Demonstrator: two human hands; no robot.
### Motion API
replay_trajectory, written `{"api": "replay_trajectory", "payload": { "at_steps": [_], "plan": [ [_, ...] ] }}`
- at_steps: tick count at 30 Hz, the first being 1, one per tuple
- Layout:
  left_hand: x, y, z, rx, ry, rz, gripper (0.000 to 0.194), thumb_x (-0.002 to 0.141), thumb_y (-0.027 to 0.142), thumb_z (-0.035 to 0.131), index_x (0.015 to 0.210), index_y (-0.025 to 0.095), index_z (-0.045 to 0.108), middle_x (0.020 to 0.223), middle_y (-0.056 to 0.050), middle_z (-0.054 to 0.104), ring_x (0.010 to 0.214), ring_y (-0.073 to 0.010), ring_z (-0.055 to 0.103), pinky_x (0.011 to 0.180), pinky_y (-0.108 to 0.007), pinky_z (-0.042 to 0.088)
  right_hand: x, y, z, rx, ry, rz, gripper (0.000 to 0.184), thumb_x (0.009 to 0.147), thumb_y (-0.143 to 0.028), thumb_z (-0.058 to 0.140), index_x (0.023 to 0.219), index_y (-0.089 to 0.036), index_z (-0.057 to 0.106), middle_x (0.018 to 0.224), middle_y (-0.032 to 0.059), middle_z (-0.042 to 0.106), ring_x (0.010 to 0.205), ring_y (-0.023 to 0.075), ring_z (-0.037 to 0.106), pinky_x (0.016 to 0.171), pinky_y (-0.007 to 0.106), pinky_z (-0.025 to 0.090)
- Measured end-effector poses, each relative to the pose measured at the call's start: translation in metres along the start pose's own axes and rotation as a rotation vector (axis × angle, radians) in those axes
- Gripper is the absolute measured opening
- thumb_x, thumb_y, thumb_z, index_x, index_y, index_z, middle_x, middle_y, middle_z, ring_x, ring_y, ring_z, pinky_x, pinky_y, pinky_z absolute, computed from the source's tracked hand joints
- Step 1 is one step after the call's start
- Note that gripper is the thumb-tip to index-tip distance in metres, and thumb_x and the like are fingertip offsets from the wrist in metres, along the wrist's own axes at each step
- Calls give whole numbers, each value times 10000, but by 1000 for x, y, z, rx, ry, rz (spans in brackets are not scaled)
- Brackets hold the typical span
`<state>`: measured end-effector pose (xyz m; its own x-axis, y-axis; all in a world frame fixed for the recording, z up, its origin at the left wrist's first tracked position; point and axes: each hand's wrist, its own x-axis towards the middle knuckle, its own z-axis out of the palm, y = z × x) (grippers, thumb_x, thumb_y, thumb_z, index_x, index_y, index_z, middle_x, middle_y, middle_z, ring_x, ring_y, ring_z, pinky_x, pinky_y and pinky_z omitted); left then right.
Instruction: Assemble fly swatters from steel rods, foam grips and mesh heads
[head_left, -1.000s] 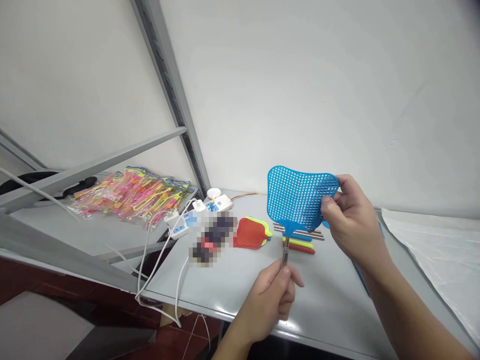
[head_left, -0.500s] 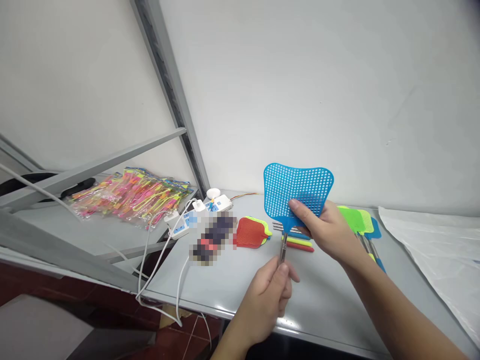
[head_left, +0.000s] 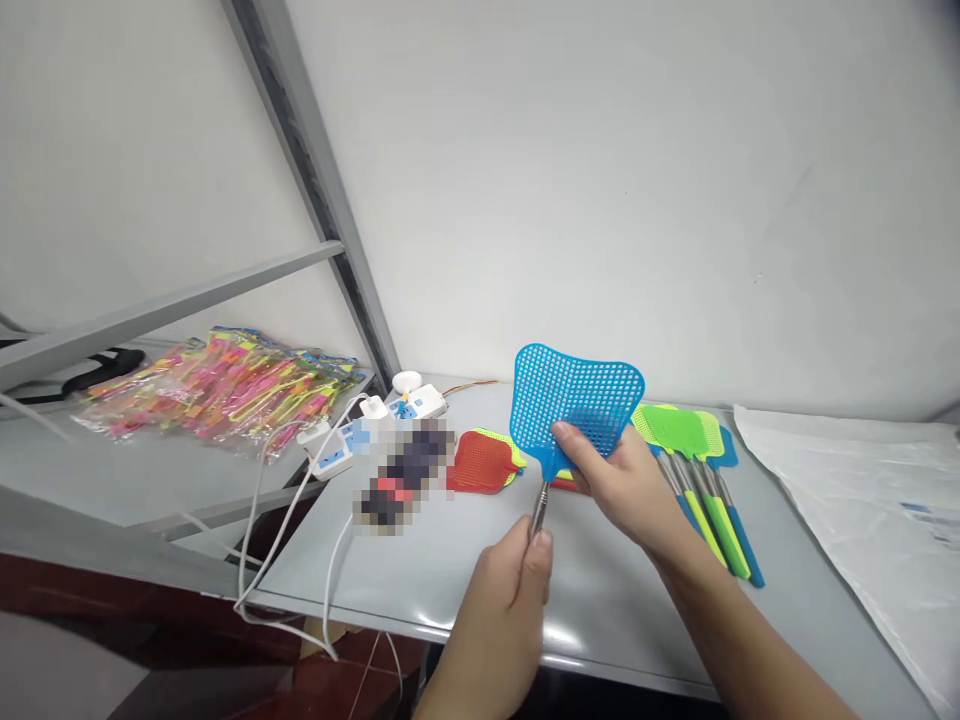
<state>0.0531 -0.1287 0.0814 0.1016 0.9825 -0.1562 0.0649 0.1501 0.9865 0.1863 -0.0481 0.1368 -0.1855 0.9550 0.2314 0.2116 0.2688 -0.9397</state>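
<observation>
A blue fly swatter (head_left: 566, 395) with a mesh head is held upright above the table, between both hands. My right hand (head_left: 615, 475) pinches the lower right of its head, thumb on the near face. Lower down, my left hand (head_left: 514, 580) is closed around the metal rod (head_left: 541, 505); any grip below is hidden in the fist. Behind the swatter, red and yellow-green swatter heads (head_left: 484, 462) lie stacked on the table. To the right of my right hand lie several green and blue fly swatters (head_left: 709, 490) with metal rods and coloured grips.
White power strips (head_left: 330, 450) with cables stand at the table's left, beside a pixelated patch. Packaged colourful items (head_left: 240, 390) pile on the left-hand surface behind a grey metal frame (head_left: 322, 190). A white plastic sheet (head_left: 847, 500) covers the table's right side.
The view has shifted slightly right, showing more of the swatters there. Both hands keep hold of the blue fly swatter, which sits a little lower and further left in view.
</observation>
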Motion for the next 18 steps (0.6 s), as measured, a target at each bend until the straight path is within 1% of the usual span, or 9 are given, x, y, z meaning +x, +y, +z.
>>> {"api": "replay_trajectory", "payload": {
  "at_steps": [2, 3, 6, 8, 10, 12, 14, 16, 18],
  "plan": [
    [3, -4, 10, -5, 41, 4, 432, 912, 575, 434, 702, 198, 423, 577, 54, 336, 527, -97, 298, 479, -218, 236, 1, 4, -3, -1, 9, 11, 325, 915, -446, 490, 694, -209, 470, 621, -35, 471, 555, 108, 430, 526, 228, 368],
    [4, -7, 17, -59, 25, -22, 439, 904, 593, 432, 708, 200, 415, 574, 62, 318, 508, -89, 278, 467, -215, 222, 1, 7, -6, 2, -3, 23, 327, 915, -451, 484, 698, -206, 485, 636, -28, 497, 566, 112, 448, 539, 231, 381],
    [12, -16, 38, -316, -132, -184, 449, 882, 640, 426, 747, 212, 392, 571, 90, 274, 434, -59, 198, 419, -198, 173, -4, 21, -16, 50, -68, 97, 380, 922, -493, 453, 685, -198, 493, 597, -26, 503, 543, 110, 457, 531, 234, 387],
    [19, -18, 50, -446, -248, -281, 427, 884, 625, 435, 776, 213, 407, 567, 97, 283, 404, -46, 185, 402, -186, 178, -13, 35, -24, 107, -73, 155, 393, 911, -527, 460, 708, -193, 504, 561, -39, 476, 517, 106, 454, 514, 230, 387],
    [30, -17, 61, -534, -333, -308, 367, 895, 562, 462, 817, 204, 448, 586, 89, 329, 402, -41, 216, 405, -181, 219, -26, 50, -33, 185, -32, 228, 356, 889, -534, 500, 802, -190, 528, 571, -53, 477, 498, 100, 469, 487, 219, 389],
    [44, -14, 73, -588, -398, -281, 295, 898, 486, 491, 858, 194, 487, 635, 66, 394, 435, -49, 296, 440, -190, 292, -42, 64, -44, 239, 6, 323, 321, 894, -521, 497, 897, -202, 530, 568, -68, 486, 444, 98, 478, 439, 214, 383],
    [62, -11, 89, -593, -406, -229, 255, 903, 437, 501, 863, 186, 518, 677, 42, 439, 512, -72, 392, 514, -206, 366, -57, 75, -60, 196, 88, 380, 293, 913, -497, 467, 952, -214, 532, 601, -55, 540, 435, 113, 516, 437, 229, 411],
    [80, -8, 110, -560, -339, -186, 250, 908, 420, 503, 874, 180, 561, 721, 21, 470, 619, -97, 464, 607, -216, 411, -71, 83, -77, 23, 260, 342, 274, 920, -468, 462, 961, -212, 551, 723, -4, 617, 571, 150, 601, 546, 265, 477],
    [95, -6, 132, -503, -254, -152, 266, 905, 431, 507, 910, 182, 599, 783, 1, 507, 711, -117, 503, 677, -222, 428, -84, 89, -93, -189, 400, 286, 250, 913, -441, 486, 933, -207, 573, 830, 37, 643, 735, 184, 627, 672, 293, 490]
  ]
}}
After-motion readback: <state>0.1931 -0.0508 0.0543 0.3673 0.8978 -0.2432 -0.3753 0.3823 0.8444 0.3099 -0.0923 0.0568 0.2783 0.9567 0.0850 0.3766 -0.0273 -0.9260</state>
